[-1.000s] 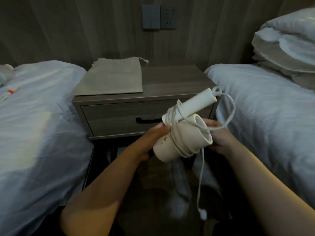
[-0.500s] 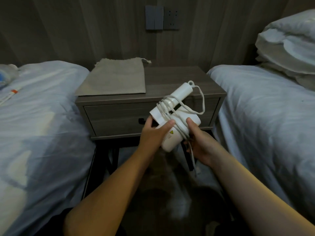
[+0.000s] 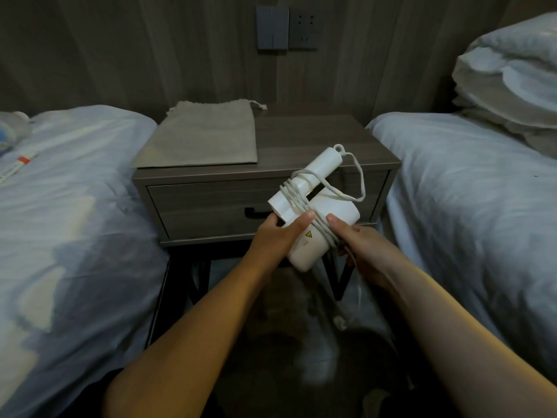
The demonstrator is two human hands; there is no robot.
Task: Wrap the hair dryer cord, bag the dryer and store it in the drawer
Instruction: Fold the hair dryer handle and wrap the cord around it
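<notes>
A white hair dryer (image 3: 328,211) is held in front of the nightstand's shut drawer (image 3: 211,208), its handle pointing up and away. The white cord (image 3: 297,194) is wound several times around the body, with a loose loop on the right. My left hand (image 3: 278,236) grips the dryer's body from the left. My right hand (image 3: 358,245) holds the cord against the dryer from the right; the cord's tail and plug (image 3: 340,321) hang below it. A beige drawstring bag (image 3: 205,137) lies flat on the nightstand's left side.
The wooden nightstand (image 3: 316,140) stands between two beds with white sheets, the left bed (image 3: 69,221) and the right bed (image 3: 470,191). Pillows (image 3: 509,73) are stacked at the far right. A switch and socket (image 3: 286,27) are on the wall.
The dryer went from tilted with its barrel toward me to lower and further forward. More cord is wound on, and the hanging tail is shorter. My right hand moved onto the wound cord.
</notes>
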